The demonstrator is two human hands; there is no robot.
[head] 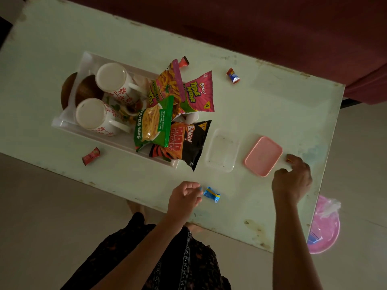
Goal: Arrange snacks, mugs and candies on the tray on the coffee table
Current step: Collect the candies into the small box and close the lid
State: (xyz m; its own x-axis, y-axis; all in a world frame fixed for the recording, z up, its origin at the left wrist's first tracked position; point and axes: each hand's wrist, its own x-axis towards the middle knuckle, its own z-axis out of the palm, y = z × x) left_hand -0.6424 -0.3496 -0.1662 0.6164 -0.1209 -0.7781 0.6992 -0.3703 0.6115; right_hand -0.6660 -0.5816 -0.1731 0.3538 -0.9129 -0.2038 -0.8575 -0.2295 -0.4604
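Note:
A clear tray (62, 120) on the pale green coffee table (272, 101) holds two upturned floral mugs (114, 80) (93, 116) and several snack packets: green Soya Sticks (152, 124), black Bingo Mad Angles (182, 143), pink Tedhe Medhe (198, 93). Loose candies lie on the table: a blue one (212, 194), a red one (91, 156) at the near left, a red-blue one (233, 75) farther back. My left hand (184, 197) hovers open, fingertips just left of the blue candy. My right hand (292, 181) pinches a small red candy (289, 159) beside the pink lid.
A clear empty box (223, 150) and its pink lid (263, 155) lie right of the tray. A brown round object (67, 91) sits at the tray's far left end. A pink plastic bowl (323, 233) is on the floor beyond the table's right edge. A maroon sofa (272, 21) runs along the far side.

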